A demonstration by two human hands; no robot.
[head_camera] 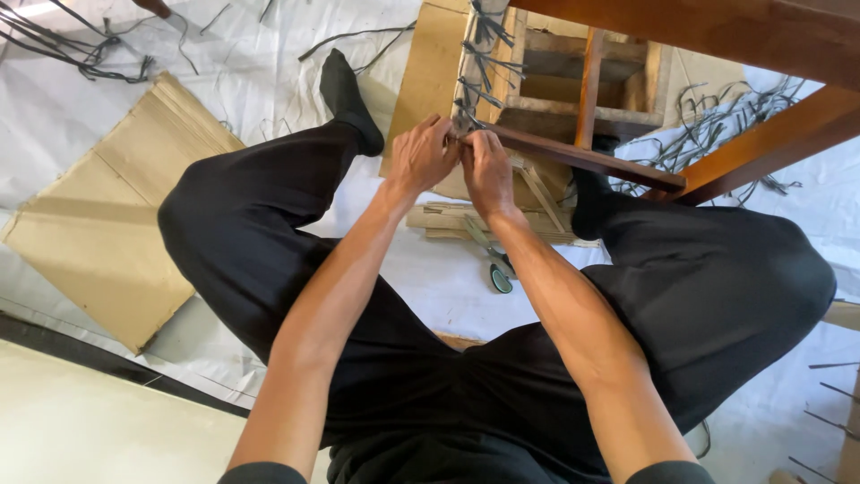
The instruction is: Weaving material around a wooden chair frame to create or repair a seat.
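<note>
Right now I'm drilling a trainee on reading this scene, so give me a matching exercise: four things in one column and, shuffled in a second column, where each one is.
Things:
1. Flat cardboard sheet
2. Green-handled tool
3. Both hands, left hand and right hand
4. Loose dark strips

Places:
A. At the end of the wooden rail, fingers pinched together
B. On the white floor sheet between the legs
C. Beside the person's left knee
D. Scattered beyond the person's right leg, under the wooden frame

Pairs: 1-C, 2-B, 3-A, 4-D
</note>
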